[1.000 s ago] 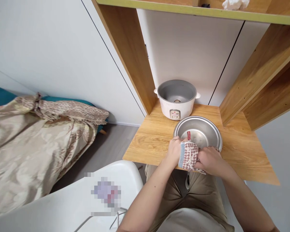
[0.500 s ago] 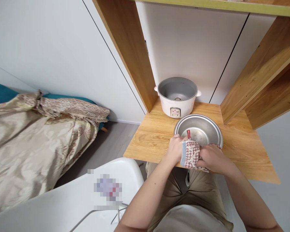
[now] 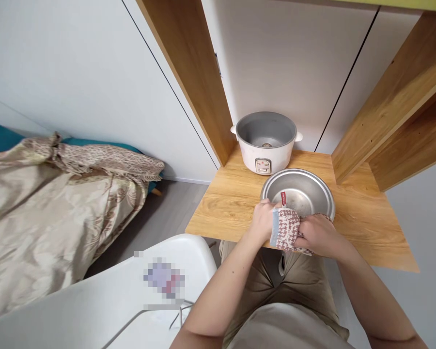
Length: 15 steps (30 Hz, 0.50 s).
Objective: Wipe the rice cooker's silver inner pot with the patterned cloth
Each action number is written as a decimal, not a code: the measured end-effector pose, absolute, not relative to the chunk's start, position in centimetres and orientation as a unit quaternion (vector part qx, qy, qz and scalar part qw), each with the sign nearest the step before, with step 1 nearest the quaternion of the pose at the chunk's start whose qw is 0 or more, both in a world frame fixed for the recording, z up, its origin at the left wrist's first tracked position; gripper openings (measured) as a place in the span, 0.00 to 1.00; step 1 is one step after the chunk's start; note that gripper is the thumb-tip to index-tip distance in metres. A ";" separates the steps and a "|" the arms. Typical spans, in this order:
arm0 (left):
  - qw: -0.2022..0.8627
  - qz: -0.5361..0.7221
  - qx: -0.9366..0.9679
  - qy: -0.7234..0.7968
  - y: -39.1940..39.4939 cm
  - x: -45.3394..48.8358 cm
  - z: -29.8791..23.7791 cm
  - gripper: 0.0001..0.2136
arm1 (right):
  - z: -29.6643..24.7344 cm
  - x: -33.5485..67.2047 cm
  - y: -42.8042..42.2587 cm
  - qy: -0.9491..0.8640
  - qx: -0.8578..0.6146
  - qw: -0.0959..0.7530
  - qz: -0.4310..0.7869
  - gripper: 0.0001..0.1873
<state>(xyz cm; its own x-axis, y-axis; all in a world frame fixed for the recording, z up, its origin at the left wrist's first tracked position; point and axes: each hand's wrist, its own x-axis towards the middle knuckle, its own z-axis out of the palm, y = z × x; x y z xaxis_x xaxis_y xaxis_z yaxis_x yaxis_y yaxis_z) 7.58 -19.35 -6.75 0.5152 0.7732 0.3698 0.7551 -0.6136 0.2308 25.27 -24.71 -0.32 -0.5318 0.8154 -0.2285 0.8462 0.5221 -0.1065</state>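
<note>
A patterned brown-and-white cloth [image 3: 287, 230] with a pale blue edge and a red tag is bunched between my hands at the near rim of a metal pot [image 3: 305, 186]. My left hand [image 3: 263, 219] is closed at the pot's left rim, with the cloth's blue edge beside it; its fingertips are partly hidden. My right hand [image 3: 319, 234] is closed on the cloth at the near right rim. Behind the pot stands a white rice cooker body [image 3: 265, 157], without a lid, its grey inside showing.
The pot and cooker stand on a wooden shelf board [image 3: 218, 208] between upright wooden panels [image 3: 189, 72]. A white chair [image 3: 105, 286] with a blurred patch is at lower left. Farther left lies a bed with a beige cover [image 3: 76, 208].
The whole view has shifted slightly, so the shelf and pot sit a little higher. Both hands keep about the same place on the cloth and pot rim.
</note>
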 end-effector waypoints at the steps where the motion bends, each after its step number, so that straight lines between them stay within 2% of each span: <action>1: 0.019 0.224 0.871 0.436 -19.3 7.6 -6.8 0.13 | -0.3 25.2 -24.7 0.867 0.481 0.080 -0.104 0.22; 15: 0.024 0.210 0.880 0.425 -19.8 7.5 -5.9 0.11 | -0.1 26.4 -24.1 0.875 0.455 0.105 -0.129 0.19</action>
